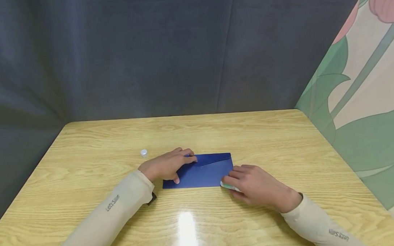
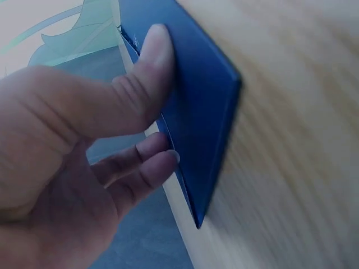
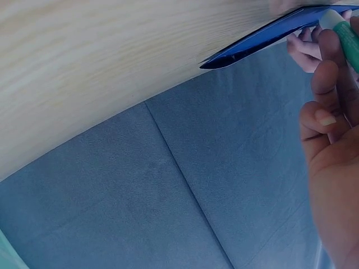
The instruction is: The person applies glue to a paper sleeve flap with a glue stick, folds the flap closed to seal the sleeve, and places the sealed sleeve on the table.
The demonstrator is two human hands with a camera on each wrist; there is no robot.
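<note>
A dark blue envelope point(image 1: 201, 176) lies on the table with its slanted flap edge on the upper side. My left hand point(image 1: 172, 165) rests on its left part, thumb and fingers spread. In the left wrist view the thumb point(image 2: 157, 61) presses the envelope's face, while other fingertips touch by the flap edge. My right hand point(image 1: 256, 185) grips a green and white glue stick point(image 3: 346, 42) at the envelope's right end. The white tip of the stick is close to the envelope; whether they touch, I cannot tell.
A small white cap point(image 1: 144, 152) sits on the wooden table point(image 1: 101, 163), left of the envelope. Behind the table hangs a dark curtain point(image 1: 153, 56). At the right stands a wall with a painted flower pattern point(image 1: 363, 107).
</note>
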